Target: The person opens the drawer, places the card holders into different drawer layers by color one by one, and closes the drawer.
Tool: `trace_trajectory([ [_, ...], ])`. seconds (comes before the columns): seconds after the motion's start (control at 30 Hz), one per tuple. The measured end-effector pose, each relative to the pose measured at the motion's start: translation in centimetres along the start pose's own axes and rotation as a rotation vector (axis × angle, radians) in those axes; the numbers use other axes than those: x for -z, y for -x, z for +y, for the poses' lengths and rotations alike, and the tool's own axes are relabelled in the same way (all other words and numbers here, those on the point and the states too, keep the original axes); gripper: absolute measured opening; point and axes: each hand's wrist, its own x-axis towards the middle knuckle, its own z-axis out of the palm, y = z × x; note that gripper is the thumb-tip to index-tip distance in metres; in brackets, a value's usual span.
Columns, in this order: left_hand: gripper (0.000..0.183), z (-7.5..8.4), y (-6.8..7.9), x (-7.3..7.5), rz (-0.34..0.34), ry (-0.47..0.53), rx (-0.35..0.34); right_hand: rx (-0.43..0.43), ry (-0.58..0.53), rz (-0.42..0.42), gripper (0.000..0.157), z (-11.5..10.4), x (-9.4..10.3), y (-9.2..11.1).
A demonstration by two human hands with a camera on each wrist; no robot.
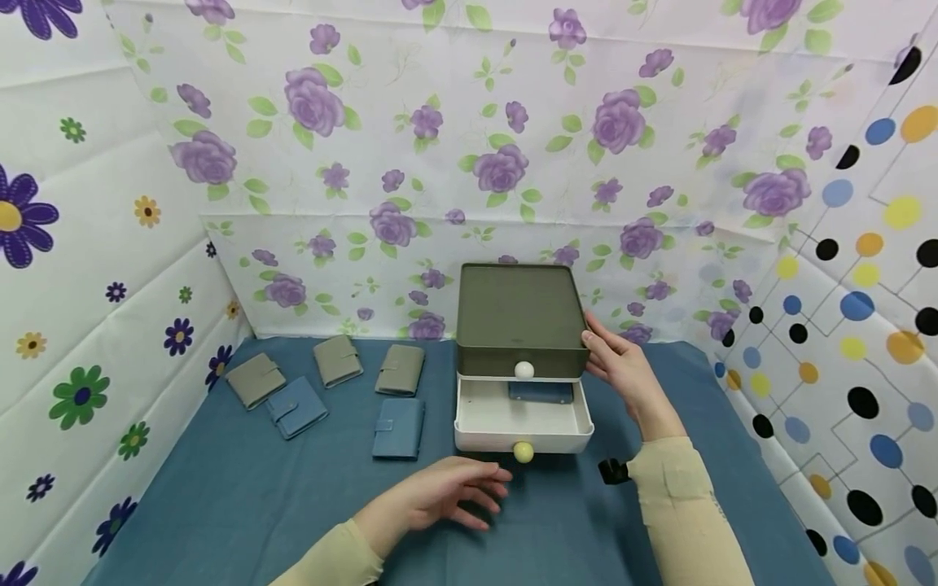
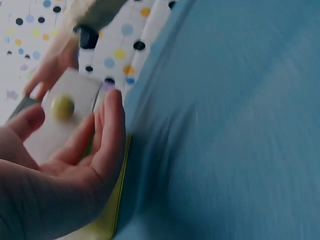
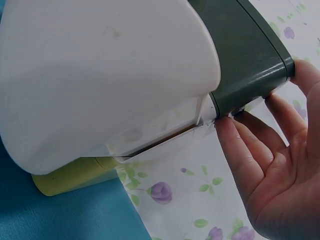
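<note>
A small drawer box (image 1: 522, 309) with a dark green upper part stands near the back wall. Its white lower drawer (image 1: 484, 415) is pulled out, with a yellow knob (image 1: 523, 452) on the front and a blue wallet (image 1: 541, 392) lying inside. My right hand (image 1: 623, 370) grips the green part at its right side; the right wrist view shows the fingertips (image 3: 226, 125) at its edge. In front of the drawer, my left hand (image 1: 458, 492) hovers with loosely bent fingers, holding nothing, just below the knob.
Left of the box lie grey wallets (image 1: 256, 380) and blue wallets (image 1: 397, 428) on the blue cloth (image 1: 220, 505). A white knob (image 1: 523, 370) sits on the green front. A yellow-green base (image 3: 75, 175) shows below the drawer. Patterned cloth walls (image 1: 440, 122) stand on three sides.
</note>
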Motion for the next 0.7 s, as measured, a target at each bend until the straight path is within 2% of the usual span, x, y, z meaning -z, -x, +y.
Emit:
trace_trajectory([
  [0.13,0.051,0.7,1.9,2.5,0.003,-0.119,0.002,-0.003,0.002,0.004,0.07,-0.1,0.0,0.1],
  [0.33,0.047,2.7,3.8,5.8,0.066,-0.357,-0.038,0.008,0.005,-0.004,0.071,0.0,0.0,0.0],
  [0.53,0.044,4.3,4.7,8.3,0.169,-0.541,-0.129,0.015,0.023,0.002,0.071,0.2,0.1,-0.1],
  [0.7,0.043,4.9,4.9,9.7,0.29,-0.648,-0.225,0.021,0.015,0.006,0.071,0.4,0.0,-0.3],
])
